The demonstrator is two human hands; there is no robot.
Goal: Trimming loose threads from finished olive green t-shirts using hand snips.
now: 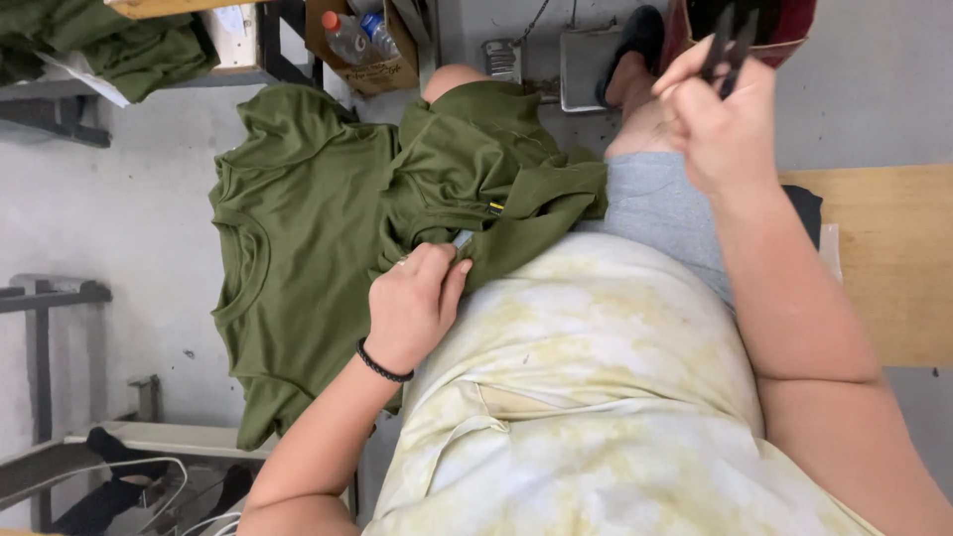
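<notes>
Grey concrete floor (119, 208), wooden bench (884, 258) at right, cardboard box (362, 60) with bottles (347, 35), metal frame (45, 298) at left

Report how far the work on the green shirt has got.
Done: the olive green shirt looks fully sewn, lying across the lap. In hand: the left hand pinches fabric beside a small label; the right hand holds black thread snips raised. Left: more green garments wait on the shelf.

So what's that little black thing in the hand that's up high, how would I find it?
Start at the big olive green shirt on the person's lap, then look to the top right where the right hand is raised. Pinched there are small black thread snips, two thin dark blades, the only dark tool either hand holds.
</notes>
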